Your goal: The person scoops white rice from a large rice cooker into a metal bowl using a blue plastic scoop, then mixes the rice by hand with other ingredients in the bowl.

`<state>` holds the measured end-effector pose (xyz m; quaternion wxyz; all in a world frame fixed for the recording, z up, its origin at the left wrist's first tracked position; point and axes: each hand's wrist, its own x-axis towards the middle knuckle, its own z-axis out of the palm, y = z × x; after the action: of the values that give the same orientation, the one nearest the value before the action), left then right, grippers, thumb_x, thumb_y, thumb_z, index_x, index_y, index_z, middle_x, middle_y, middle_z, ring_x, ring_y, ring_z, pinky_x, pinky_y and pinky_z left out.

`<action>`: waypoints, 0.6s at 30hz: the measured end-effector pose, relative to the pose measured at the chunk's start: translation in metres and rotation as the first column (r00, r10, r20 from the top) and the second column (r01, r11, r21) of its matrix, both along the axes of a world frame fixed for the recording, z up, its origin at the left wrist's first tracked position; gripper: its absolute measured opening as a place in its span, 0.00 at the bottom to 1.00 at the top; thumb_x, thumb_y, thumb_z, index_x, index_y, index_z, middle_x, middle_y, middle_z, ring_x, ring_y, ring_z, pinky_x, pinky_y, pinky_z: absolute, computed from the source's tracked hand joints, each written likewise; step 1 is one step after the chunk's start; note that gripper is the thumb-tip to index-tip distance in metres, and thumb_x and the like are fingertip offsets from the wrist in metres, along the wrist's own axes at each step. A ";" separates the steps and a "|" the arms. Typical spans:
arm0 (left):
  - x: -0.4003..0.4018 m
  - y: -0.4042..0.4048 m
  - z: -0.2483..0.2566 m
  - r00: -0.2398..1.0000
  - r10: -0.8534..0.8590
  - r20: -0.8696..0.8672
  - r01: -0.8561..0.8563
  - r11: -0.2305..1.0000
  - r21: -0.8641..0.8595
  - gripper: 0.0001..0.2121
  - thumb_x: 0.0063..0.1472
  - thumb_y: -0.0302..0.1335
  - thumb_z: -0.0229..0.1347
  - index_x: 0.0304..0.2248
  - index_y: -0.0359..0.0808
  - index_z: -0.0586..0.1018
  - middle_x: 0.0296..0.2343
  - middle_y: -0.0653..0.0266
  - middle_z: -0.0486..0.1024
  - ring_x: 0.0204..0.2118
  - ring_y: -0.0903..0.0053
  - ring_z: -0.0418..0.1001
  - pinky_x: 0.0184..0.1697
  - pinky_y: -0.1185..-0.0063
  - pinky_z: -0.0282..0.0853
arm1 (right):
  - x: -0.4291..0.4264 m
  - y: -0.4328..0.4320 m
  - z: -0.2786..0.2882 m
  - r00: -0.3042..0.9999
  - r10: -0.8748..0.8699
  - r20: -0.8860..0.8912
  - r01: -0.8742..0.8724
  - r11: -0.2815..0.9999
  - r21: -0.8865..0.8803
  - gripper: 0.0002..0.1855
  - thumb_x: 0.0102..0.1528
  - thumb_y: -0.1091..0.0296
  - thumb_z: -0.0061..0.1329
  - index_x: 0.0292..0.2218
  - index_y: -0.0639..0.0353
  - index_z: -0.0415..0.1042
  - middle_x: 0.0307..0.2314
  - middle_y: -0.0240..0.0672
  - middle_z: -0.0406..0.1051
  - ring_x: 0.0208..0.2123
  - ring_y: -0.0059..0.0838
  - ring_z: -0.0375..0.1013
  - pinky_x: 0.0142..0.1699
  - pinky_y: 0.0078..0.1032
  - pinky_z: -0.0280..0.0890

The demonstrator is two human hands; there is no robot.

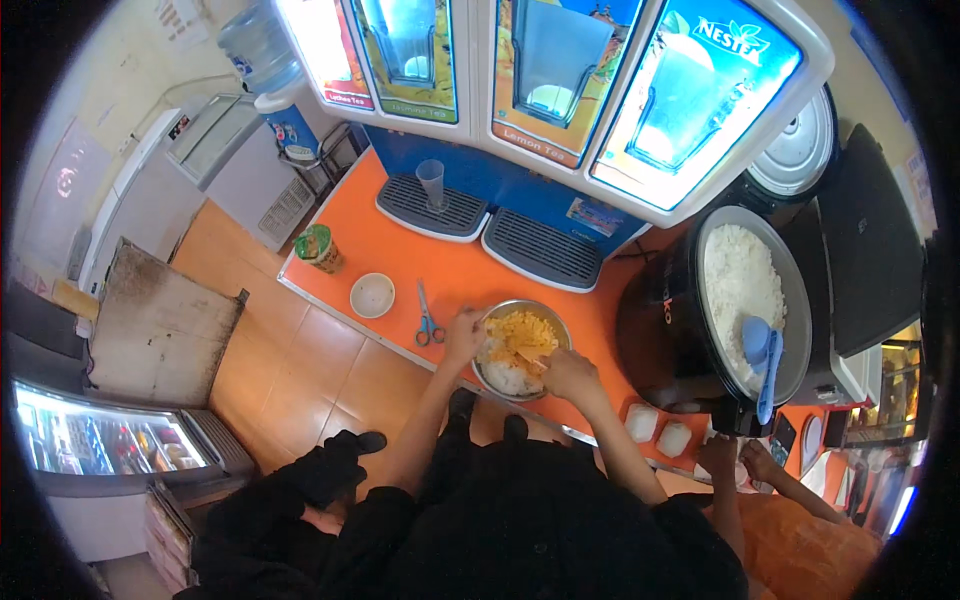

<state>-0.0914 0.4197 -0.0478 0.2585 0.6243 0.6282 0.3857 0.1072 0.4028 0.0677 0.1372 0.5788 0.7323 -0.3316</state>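
Note:
A metal mixing bowl [564, 324] holds white rice [510, 377] and a yellow, crumbly food [522, 327]. My left hand [465, 337] grips the bowl's left rim. In my right hand [570, 373], at the bowl's right side, is a flat, light-coloured utensil [531, 352] whose end rests in the food; its exact kind is unclear. Blue-handled scissors [427, 319] lie left of my left hand, beside a small white bowl [372, 295]. To the right stands a large black rice cooker [652, 330] full of rice, with a blue scoop [766, 367] on top.
A drink dispenser [480, 161] with drip trays [544, 251] backs the orange counter [337, 210]. A green-lidded cup [319, 249] stands near its left edge. Wrapped white portions [658, 429] lie below the cooker, near a co-worker's hands [739, 459]. Another person in dark clothes [277, 495] is at lower left.

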 end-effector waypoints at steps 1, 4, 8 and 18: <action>-0.003 -0.003 -0.011 1.000 -0.006 -0.003 0.006 1.000 0.003 0.21 0.42 0.20 0.45 0.39 0.42 0.76 0.20 0.53 0.66 0.23 0.62 0.67 0.27 0.71 0.62 | 0.000 -0.006 -0.004 0.997 -0.057 -0.052 0.061 0.995 0.078 0.19 0.44 0.64 0.42 0.39 0.57 0.69 0.32 0.44 0.70 0.36 0.44 0.70 0.40 0.38 0.65; -0.001 -0.006 -0.028 0.999 -0.023 -0.031 0.025 0.998 0.065 0.22 0.42 0.19 0.45 0.40 0.40 0.75 0.20 0.53 0.65 0.23 0.62 0.66 0.26 0.72 0.61 | -0.015 -0.005 -0.045 0.995 -0.096 -0.019 0.098 0.989 0.112 0.19 0.44 0.65 0.42 0.39 0.55 0.70 0.33 0.46 0.70 0.38 0.43 0.69 0.41 0.37 0.64; 0.007 -0.023 -0.003 0.997 0.027 0.072 -0.034 0.995 0.097 0.20 0.42 0.17 0.44 0.38 0.34 0.74 0.19 0.55 0.63 0.22 0.68 0.63 0.26 0.75 0.59 | 0.022 0.013 -0.019 0.986 0.014 -0.168 0.003 0.995 0.102 0.17 0.45 0.67 0.42 0.38 0.59 0.70 0.27 0.48 0.71 0.32 0.42 0.72 0.37 0.36 0.65; 0.007 -0.033 -0.010 0.944 -0.092 0.318 0.063 0.993 0.098 0.17 0.43 0.14 0.42 0.36 0.30 0.73 0.22 0.56 0.66 0.25 0.70 0.65 0.28 0.77 0.61 | 0.053 0.078 -0.026 0.772 -0.524 -0.361 0.201 0.739 -0.642 0.15 0.52 0.57 0.44 0.39 0.53 0.71 0.10 0.29 0.61 0.08 0.16 0.56 0.12 0.16 0.50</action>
<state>-0.0846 0.3867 -0.0578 0.3451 0.5880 0.5353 0.4986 0.1606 0.4809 0.0421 0.0300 0.5348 0.4743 -0.6986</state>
